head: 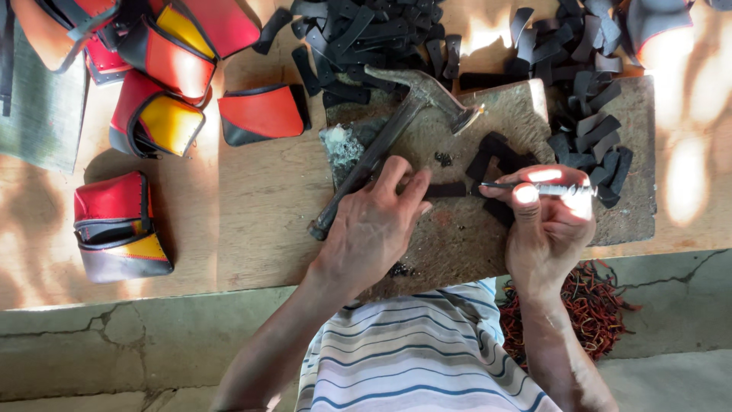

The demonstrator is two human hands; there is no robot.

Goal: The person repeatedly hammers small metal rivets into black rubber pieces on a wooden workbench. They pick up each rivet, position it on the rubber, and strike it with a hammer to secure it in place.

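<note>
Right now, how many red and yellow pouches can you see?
About 6, though the heap may hide more. One lies alone at the left, one red one beside the board, one below the heap, and about three are heaped at top left.

No packages, labels, signs or screens show anywhere on the work surface.
</note>
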